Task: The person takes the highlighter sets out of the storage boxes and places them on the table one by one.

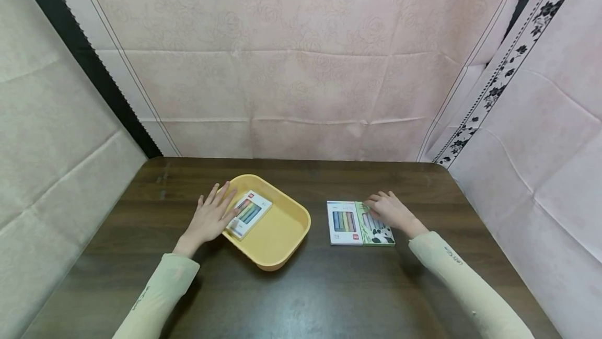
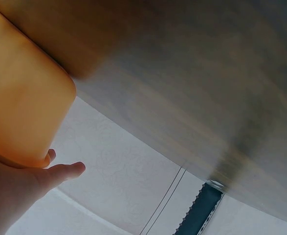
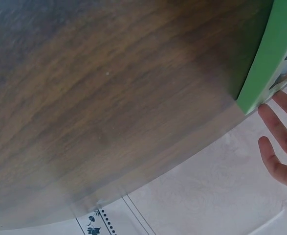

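Observation:
A yellow plastic tray stands left of centre on the table, turned at an angle. Inside it, near its left side, lies a small white box with coloured sticks pictured on its front. My left hand lies with spread, straight fingers over the tray's left edge and the box's near end; in the left wrist view the thumb is by the tray's outer wall. My right hand reaches over a flat white-and-green box with a panda picture, its fingers loosely extended at the green part. Whether this is one box or two, I cannot tell.
The dark wooden table has rounded far corners. Pale patterned cloth hangs behind it and on both sides. A gap of bare tabletop lies between the tray and the white-and-green box.

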`<state>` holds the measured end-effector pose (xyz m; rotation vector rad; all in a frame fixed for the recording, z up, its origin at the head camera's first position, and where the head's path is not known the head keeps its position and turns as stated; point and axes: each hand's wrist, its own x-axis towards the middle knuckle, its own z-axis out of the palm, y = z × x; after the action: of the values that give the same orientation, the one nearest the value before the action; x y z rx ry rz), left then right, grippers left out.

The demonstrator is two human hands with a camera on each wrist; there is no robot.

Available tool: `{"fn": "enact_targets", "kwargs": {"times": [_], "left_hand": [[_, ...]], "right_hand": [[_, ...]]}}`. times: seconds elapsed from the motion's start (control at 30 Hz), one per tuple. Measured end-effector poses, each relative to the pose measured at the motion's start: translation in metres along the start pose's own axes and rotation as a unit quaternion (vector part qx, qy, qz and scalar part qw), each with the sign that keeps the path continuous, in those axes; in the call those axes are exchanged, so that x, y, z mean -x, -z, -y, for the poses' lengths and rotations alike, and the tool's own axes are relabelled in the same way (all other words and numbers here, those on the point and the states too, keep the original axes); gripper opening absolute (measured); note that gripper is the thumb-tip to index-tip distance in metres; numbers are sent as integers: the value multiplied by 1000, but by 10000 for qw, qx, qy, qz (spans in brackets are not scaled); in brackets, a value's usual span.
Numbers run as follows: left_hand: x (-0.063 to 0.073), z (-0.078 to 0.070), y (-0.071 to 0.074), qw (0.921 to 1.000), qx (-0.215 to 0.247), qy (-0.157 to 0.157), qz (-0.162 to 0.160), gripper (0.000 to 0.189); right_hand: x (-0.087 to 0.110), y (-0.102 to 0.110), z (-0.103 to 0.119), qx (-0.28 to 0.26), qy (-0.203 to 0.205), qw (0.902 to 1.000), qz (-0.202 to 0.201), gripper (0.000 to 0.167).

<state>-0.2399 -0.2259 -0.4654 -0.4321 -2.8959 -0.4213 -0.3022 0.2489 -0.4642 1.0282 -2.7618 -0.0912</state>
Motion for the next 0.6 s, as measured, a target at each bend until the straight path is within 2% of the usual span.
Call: {"fn": "enact_targets", "kwargs": {"times": [0.37,0.6], "left_hand": [[-1,-2,3,9997,-101,67,198,60],[-1,-1,1,9998,-101,59,163,60]], "right_hand": [[-1,3,-1,-118,-78,9999,13,23],[0,3,-1,-211,-112,9997,14,23]]}}
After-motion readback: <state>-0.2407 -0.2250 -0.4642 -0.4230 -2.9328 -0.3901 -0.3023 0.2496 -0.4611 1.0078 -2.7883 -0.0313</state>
